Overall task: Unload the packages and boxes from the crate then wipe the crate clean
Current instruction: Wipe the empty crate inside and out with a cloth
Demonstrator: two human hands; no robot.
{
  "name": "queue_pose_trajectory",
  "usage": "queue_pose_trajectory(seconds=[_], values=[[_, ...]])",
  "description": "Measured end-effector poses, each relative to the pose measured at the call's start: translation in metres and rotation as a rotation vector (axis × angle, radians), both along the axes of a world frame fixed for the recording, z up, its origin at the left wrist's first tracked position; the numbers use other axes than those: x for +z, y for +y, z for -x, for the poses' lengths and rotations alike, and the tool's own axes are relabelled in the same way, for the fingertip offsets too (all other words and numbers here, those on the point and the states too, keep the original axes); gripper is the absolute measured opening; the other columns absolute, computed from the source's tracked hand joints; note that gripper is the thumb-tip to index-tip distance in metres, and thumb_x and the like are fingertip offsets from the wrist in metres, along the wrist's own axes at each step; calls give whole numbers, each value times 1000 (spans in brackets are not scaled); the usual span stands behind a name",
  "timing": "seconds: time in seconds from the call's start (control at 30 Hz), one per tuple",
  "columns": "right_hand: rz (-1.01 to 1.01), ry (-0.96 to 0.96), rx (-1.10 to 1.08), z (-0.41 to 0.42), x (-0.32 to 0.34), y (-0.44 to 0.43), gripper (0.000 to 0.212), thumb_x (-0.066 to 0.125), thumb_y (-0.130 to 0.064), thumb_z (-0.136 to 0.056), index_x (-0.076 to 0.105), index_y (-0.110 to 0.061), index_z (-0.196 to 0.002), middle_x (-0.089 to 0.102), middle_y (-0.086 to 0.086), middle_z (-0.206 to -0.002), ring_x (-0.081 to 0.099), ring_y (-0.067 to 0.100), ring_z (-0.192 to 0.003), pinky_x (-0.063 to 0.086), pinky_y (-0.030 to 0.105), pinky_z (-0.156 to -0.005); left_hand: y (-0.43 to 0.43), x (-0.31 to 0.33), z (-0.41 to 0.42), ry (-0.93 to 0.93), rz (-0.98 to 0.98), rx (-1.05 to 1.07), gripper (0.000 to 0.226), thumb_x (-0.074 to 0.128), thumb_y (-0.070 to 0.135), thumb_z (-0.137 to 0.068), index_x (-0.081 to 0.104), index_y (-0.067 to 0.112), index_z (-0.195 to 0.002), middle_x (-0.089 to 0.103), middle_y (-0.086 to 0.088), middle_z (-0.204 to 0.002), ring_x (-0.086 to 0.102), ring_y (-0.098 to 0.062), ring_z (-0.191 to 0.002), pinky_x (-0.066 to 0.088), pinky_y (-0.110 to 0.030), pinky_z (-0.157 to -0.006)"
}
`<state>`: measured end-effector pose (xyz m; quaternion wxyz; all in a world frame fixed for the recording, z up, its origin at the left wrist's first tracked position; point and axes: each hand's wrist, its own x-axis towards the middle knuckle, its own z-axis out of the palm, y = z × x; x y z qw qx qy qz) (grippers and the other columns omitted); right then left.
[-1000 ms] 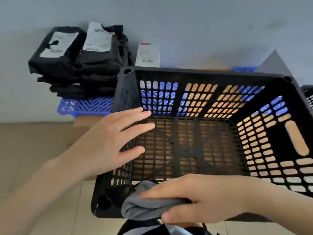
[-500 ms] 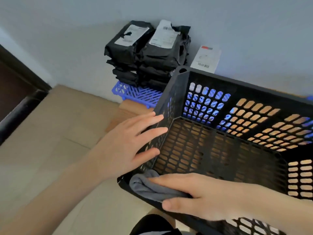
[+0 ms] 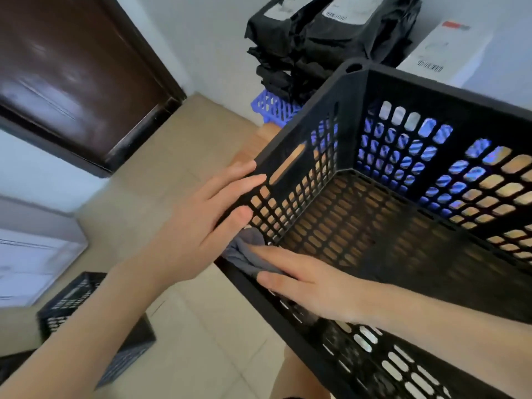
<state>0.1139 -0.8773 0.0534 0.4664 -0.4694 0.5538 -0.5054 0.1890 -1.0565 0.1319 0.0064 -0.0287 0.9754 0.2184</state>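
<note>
Head view: the crate (image 3: 449,102) stands empty in front of the person and tilts across the frame, with its slotted floor bare. The black packages (image 3: 325,38) and a white box (image 3: 443,44) are stacked behind it against the wall, the packages on a blue pallet (image 3: 276,106), so unloading looks done and the wiping is under way. Compared with 1 second ago, the grey cloth (image 3: 244,254) has slid along the near rim and is now bunched in the near-left corner. The head has swung left, bringing a dark door (image 3: 72,67), the tiled floor (image 3: 178,156) and a second black crate (image 3: 86,306) into sight. The right hand (image 3: 305,279) lies flat on the cloth with straight fingers and presses it against the rim rather than gripping it. The thumb runs along the rim's outer edge, and whether it pinches the fabric cannot be told. The left hand (image 3: 207,214) has shifted from the top of the left wall to its outer face. It now rests just beside the handle slot with fingers extended, bracing the crate and holding nothing. The 2 hands sit close together at that corner without touching. Reaching the corner suggests the near rim is finished. The left wall, with its many holes, would probably be next, and the bracing hand would have to move out of the cloth's way.
</note>
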Motion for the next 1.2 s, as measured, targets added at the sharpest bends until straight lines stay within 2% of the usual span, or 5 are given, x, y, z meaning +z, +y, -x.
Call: queue_pose_trajectory(seconds=[0.33,0.53,0.8,1.03,1.2], values=[[-13,-7,-27,-5,-83,-3,52,38,-27,-104,25,-20,-153,26,-7,-159,20,2,-145,16,38,-122,17,-21,13,112,126,-39,65,26,55,-99,50,8,-137,37,-17,-147,30,-24,-142,22,-24,-114],[-259,-62,-9,4,-139,-1,44,40,-36,-103,23,-42,-143,26,-24,-147,19,-12,-135,10,-8,-98,12,-26,18,101,100,-65,64,31,54,-99,48,6,-138,32,-18,-148,30,-26,-141,31,-39,-112],[-234,-254,-68,1,-127,2,34,42,-33,-103,35,-58,-125,40,-25,-142,34,0,-138,22,21,-115,7,-29,17,83,87,-77,65,33,53,-99,46,4,-140,29,-17,-151,32,-29,-140,38,-48,-108],[305,-156,-47,-9,-47,7,47,38,-25,-103,35,-18,-150,37,-8,-154,27,4,-144,19,31,-120,7,-30,21,63,128,-142,66,26,50,-100,47,1,-139,29,-19,-155,19,-36,-147,23,-56,-115],[64,-205,-116,-10,-92,8,50,37,-42,-100,42,-22,-145,43,-11,-149,33,-2,-139,22,34,-120,11,-28,20,30,180,-134,68,26,55,-99,49,6,-138,37,-14,-153,18,-32,-148,23,-54,-116]])
